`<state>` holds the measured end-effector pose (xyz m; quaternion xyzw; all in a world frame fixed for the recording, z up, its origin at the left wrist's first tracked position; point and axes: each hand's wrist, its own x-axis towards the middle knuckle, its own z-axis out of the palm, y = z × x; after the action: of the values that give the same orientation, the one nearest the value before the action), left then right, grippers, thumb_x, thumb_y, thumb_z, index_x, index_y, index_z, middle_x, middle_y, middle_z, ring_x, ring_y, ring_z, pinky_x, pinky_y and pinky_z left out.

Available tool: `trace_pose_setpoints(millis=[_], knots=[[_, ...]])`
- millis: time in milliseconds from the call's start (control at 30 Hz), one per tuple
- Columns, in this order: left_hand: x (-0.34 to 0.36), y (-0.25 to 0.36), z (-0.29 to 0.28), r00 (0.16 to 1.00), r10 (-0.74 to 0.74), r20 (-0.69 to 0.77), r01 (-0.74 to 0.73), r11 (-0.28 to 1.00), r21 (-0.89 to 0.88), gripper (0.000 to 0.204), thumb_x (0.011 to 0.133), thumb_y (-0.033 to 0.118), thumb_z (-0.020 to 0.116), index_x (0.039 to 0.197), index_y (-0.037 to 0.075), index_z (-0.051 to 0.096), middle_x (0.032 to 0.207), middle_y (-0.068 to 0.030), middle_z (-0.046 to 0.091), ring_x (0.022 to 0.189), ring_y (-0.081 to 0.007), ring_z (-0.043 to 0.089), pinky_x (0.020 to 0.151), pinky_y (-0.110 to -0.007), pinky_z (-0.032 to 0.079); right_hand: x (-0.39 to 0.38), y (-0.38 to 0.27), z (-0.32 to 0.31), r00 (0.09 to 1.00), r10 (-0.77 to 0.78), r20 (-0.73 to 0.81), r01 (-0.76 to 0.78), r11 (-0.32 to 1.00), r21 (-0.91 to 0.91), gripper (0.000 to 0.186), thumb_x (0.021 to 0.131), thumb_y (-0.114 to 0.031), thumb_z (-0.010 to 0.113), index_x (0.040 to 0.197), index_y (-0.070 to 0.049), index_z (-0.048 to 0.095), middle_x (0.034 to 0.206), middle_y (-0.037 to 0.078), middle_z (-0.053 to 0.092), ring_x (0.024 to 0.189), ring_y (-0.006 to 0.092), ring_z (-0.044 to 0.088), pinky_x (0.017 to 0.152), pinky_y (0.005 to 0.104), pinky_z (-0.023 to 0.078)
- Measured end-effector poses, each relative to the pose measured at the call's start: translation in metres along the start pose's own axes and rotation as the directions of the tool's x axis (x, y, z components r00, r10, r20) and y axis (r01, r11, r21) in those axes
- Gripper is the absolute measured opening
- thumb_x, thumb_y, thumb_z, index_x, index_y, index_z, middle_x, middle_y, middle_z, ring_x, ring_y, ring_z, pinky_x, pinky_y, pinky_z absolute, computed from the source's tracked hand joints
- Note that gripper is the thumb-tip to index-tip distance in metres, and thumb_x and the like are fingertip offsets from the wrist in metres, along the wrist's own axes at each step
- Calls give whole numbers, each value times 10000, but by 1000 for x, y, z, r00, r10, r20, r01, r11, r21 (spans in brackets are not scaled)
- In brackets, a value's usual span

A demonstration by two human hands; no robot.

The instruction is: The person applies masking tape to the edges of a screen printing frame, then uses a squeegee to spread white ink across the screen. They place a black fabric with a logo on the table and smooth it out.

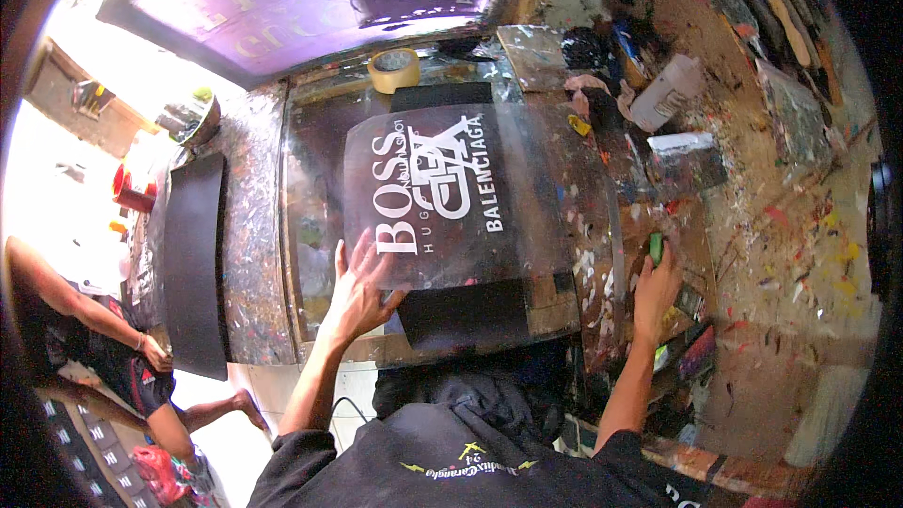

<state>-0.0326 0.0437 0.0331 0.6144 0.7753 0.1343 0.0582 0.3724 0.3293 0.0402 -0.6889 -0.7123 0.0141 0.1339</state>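
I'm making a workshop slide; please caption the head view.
Left hand at a white-printed clear sheet over black material, right hand holding a small green object.

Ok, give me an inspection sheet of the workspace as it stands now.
Surface: table, paint-stained.
Job's things: clear sheet with white lettering, overlapping a black sheet.
Clutter: tape roll beyond the clear sheet; pale bottle to the right.
Hands: left hand at the clear sheet's near left corner, fingers spread; right hand touching a small green item, grip unclear.
Cables: thin dark line near the floor, possibly one.
Surroundings: another person at left; purple panel beyond the table.
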Motion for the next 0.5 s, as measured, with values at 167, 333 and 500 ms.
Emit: trace_pose_setpoints(millis=[167,333,500], knots=[[-1,17,5,999,-33,39,36,997,-63,652,929,481,676,1462,131,540,1553,-136,453,1530,-387,270,1192,-710,69,-49,-28,-2,996,-31,85,25,998,62,464,982,-262,663,1374,-42,547,1333,249,589,1255,446,548,1034,530,436],[3,20,17,998,-38,-43,36,998,-53,648,909,492,694,1434,137,558,1541,-137,449,1524,-387,267,1175,-733,75,-41,-4,23,968,3,251,-83,947,309,453,953,-243,698,1324,-24,557,1304,252,597,1230,452,555,1029,519,439],[-3,20,-2,1000,-12,9,13,999,-40,696,880,527,715,1427,126,560,1530,-151,453,1508,-403,286,1168,-729,141,-29,3,27,951,-24,308,-88,934,346,410,1008,-262,629,1320,-5,563,1293,251,604,1213,450,561,1022,509,441]])
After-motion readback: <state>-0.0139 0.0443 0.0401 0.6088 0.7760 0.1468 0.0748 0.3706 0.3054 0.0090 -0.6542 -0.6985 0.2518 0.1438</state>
